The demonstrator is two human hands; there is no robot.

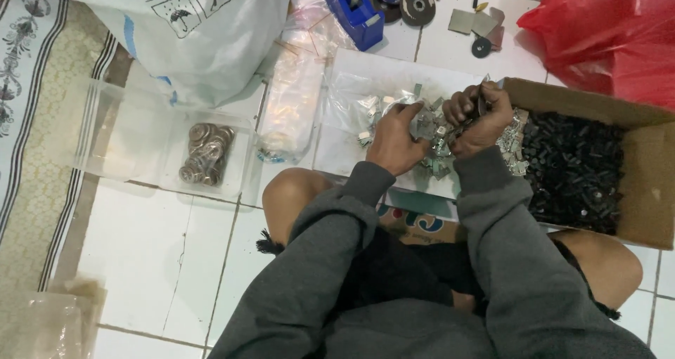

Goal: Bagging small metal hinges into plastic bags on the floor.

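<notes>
I sit on a white tiled floor, grey sleeves reaching forward. My left hand grips a small silver metal clip above a pile of like clips lying on a clear plastic sheet. My right hand is closed around a thin dark tool or part, pressed against the piece held by the left. The two hands touch over the pile. What lies inside the right fist is mostly hidden.
A cardboard box of small black parts stands at the right. A clear plastic tray holding metal washers sits left. A white sack, blue tape dispenser, grinding discs and red bag lie behind.
</notes>
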